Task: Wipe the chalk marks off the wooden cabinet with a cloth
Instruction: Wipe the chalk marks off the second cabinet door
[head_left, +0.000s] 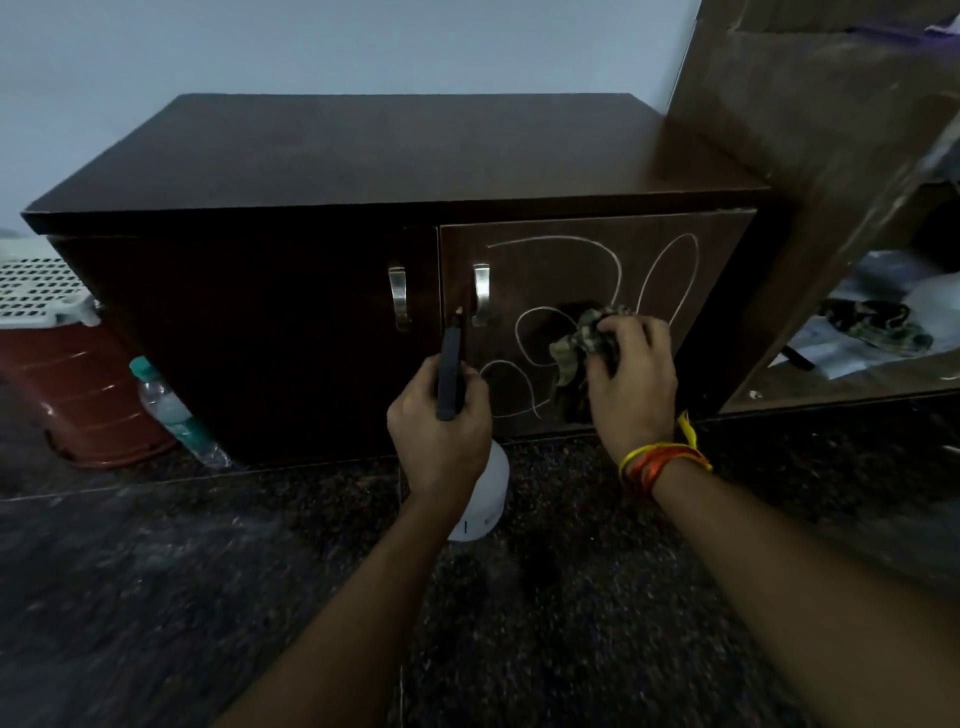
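The dark wooden cabinet (311, 171) stands against the wall. Its right door (722, 244) carries looping white chalk marks (558, 240). My right hand (631, 374) presses a crumpled patterned cloth (582, 338) against the lower middle of that door, over the marks. My left hand (441, 415) grips a white spray bottle (488, 493) by its dark trigger head (451, 364), whose nozzle points at the door near the right handle (481, 293).
A plastic water bottle (171, 410) leans at the cabinet's lower left beside a red bin (78, 395) and a white perforated basket (36, 286). A tall wooden unit (810, 130) with an open shelf of clutter stands on the right. The floor (208, 571) is dark speckled stone.
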